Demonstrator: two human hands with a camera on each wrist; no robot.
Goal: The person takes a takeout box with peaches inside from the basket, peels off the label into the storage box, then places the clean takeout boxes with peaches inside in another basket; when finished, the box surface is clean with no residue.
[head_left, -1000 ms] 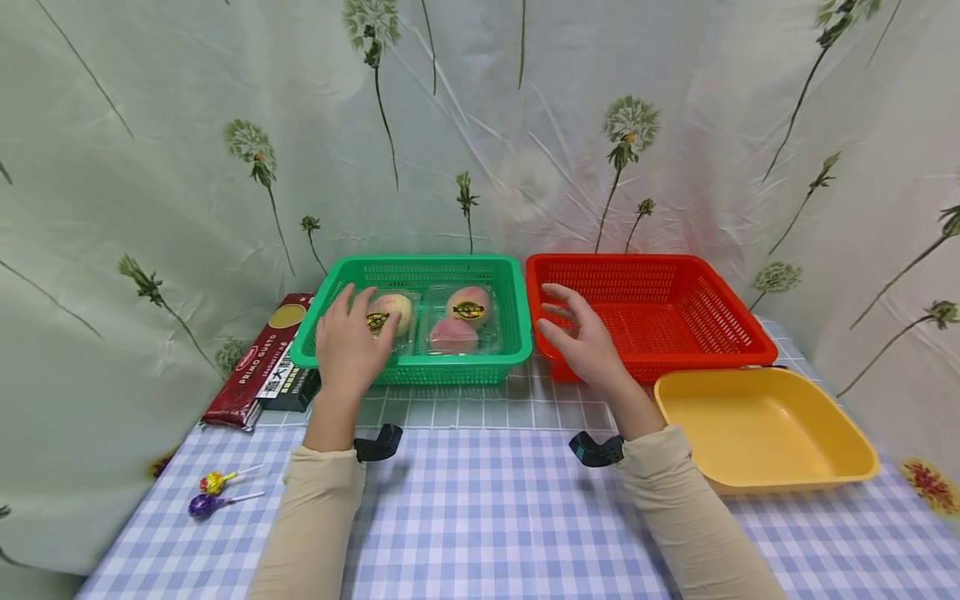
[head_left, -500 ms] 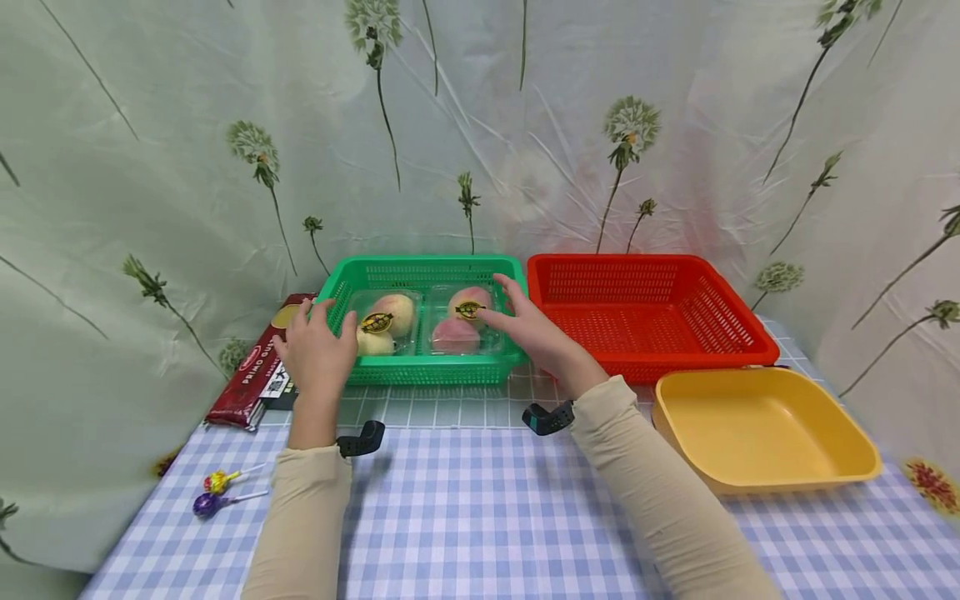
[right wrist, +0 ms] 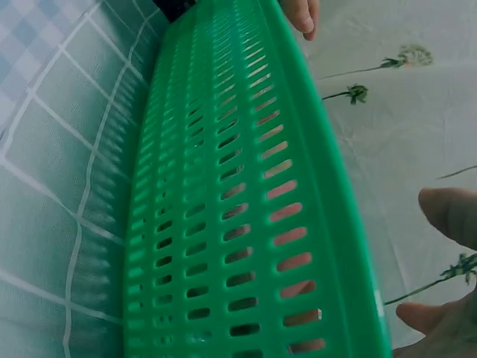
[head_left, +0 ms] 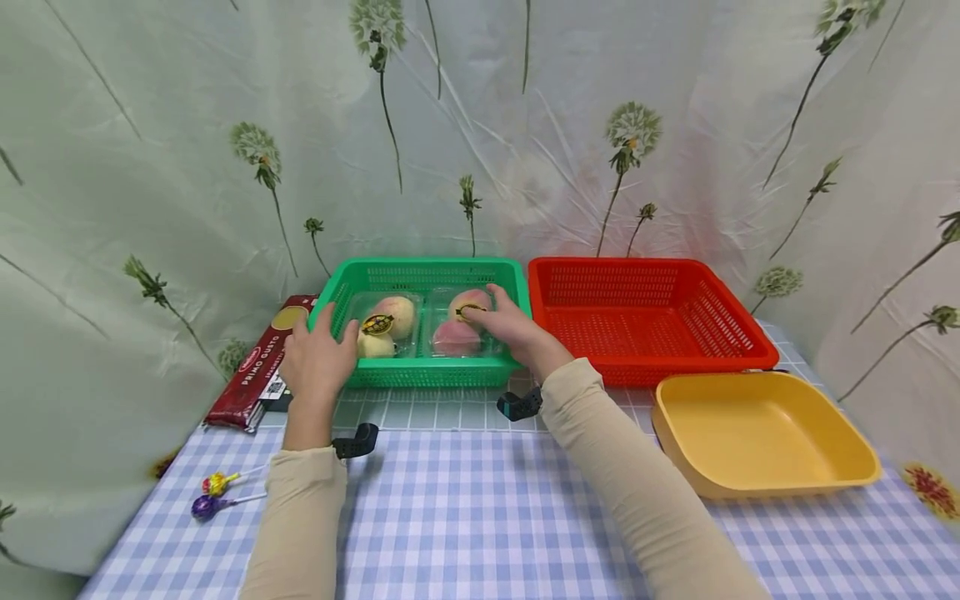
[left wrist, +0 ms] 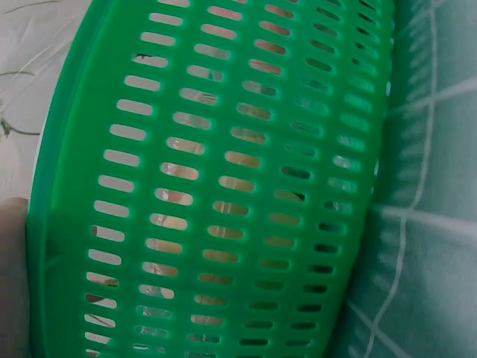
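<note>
Your right hand (head_left: pixel 517 329), thumb and fingers spread wide, hangs over the right pack (head_left: pixel 456 337) inside the green basket (head_left: pixel 427 373). Your left hand (head_left: pixel 318 358), its thumb set well apart from the fingers, is at the basket's left front corner, near the left pack (head_left: pixel 394 313); contact with the rim is unclear. Just right stands the red basket (head_left: pixel 648 366).

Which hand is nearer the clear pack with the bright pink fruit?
Right. The right hand is over the right side of that clear pack; contact is unclear. The left hand is farther off, by the left front corner of the green basket, beyond the other pack.
</note>
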